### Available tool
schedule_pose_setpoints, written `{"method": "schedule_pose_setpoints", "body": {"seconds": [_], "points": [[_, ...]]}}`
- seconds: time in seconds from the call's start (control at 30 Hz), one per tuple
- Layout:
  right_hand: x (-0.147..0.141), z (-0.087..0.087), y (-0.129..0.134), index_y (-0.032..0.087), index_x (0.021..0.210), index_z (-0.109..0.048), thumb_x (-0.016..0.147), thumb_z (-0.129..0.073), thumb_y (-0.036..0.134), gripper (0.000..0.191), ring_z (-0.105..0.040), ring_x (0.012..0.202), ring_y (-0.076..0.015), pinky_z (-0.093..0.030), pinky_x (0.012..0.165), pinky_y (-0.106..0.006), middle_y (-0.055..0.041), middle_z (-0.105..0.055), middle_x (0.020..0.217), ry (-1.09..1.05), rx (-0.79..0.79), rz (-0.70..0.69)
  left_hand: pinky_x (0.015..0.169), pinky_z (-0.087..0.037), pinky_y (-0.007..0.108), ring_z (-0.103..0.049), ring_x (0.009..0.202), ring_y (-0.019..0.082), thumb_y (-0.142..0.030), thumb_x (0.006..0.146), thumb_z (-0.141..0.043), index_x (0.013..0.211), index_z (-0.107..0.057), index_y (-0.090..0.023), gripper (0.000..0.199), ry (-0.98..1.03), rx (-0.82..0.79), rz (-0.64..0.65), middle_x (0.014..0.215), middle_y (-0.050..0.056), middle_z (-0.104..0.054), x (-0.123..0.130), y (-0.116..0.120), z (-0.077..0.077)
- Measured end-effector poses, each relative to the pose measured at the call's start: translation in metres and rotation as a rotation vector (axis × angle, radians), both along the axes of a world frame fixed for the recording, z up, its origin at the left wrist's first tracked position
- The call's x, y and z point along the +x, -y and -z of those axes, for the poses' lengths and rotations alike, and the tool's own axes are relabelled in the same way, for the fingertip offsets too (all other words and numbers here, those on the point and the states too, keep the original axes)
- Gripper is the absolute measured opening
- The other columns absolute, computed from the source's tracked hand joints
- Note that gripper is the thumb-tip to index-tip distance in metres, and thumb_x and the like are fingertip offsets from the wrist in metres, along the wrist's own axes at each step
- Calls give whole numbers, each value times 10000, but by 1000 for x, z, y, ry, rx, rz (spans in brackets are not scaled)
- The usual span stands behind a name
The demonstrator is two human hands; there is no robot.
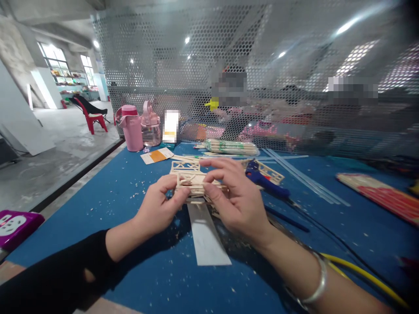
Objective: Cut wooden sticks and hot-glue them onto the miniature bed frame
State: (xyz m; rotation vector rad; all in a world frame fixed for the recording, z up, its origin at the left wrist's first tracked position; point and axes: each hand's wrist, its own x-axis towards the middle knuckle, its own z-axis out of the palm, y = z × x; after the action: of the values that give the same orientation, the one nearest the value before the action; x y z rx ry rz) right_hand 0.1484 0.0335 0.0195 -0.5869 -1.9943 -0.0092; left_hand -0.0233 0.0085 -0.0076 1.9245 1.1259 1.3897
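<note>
Between my two hands is a small structure of pale wooden sticks [193, 188], raised over the blue table. My left hand [160, 203] grips its left end, thumb in front and fingers behind. At its right side, my right hand [237, 200] has the thumb and a fingertip on the sticks, with the other fingers curved above. A white strip [207, 240] lies on the table below the structure. Just behind it is a lattice frame of sticks [185, 166]. Right of my right hand lies a blue glue gun [266, 179], beside another stick lattice [271, 171].
A pink flask [132, 131], a clear pink bottle [151, 128] and a bundle of wrapped sticks [231, 147] stand or lie along the back by a perforated metal screen [183, 78]. Clear glue sticks [303, 179], a red packet [376, 194] and cables are on the right.
</note>
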Motion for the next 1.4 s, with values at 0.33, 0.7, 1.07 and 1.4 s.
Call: {"method": "schedule_pose_setpoints", "body": {"seconds": [0.33, 0.7, 1.07, 1.4], "points": [[0, -29, -7, 219, 793, -557, 832, -537, 184, 56, -555, 1057, -211, -421, 927, -450, -72, -627, 1072, -24, 18, -72, 870, -461, 335, -616, 938, 189, -252, 719, -702, 1008, -684, -139, 311, 359, -359, 229, 1095, 94, -681, 6, -6, -12], [6, 3, 17, 212, 801, -578, 828, -557, 213, 34, -518, 1141, -239, -407, 957, -462, -101, -555, 1155, -95, -128, 137, 854, -446, 304, -602, 861, 149, -227, 623, -792, 945, -704, -176, 338, 849, -446, 230, 958, 40, -686, 33, 12, 11], [12, 3, 18, 236, 802, -650, 795, -604, 203, 56, -429, 1214, -290, -356, 982, -515, -74, -465, 1304, 80, 108, 198, 558, -411, 211, -471, 565, 69, -273, 679, -735, 753, -632, -135, 188, 569, -451, 229, 651, -26, -557, 19, 14, -1], [13, 2, 15, 288, 850, -669, 793, -591, 186, 140, -445, 1200, -303, -359, 970, -553, -46, -470, 1329, 212, 239, 186, 533, -444, 224, -519, 530, 76, -279, 686, -708, 815, -589, -145, 221, 590, -458, 243, 629, -28, -570, 22, 19, -2]]}}
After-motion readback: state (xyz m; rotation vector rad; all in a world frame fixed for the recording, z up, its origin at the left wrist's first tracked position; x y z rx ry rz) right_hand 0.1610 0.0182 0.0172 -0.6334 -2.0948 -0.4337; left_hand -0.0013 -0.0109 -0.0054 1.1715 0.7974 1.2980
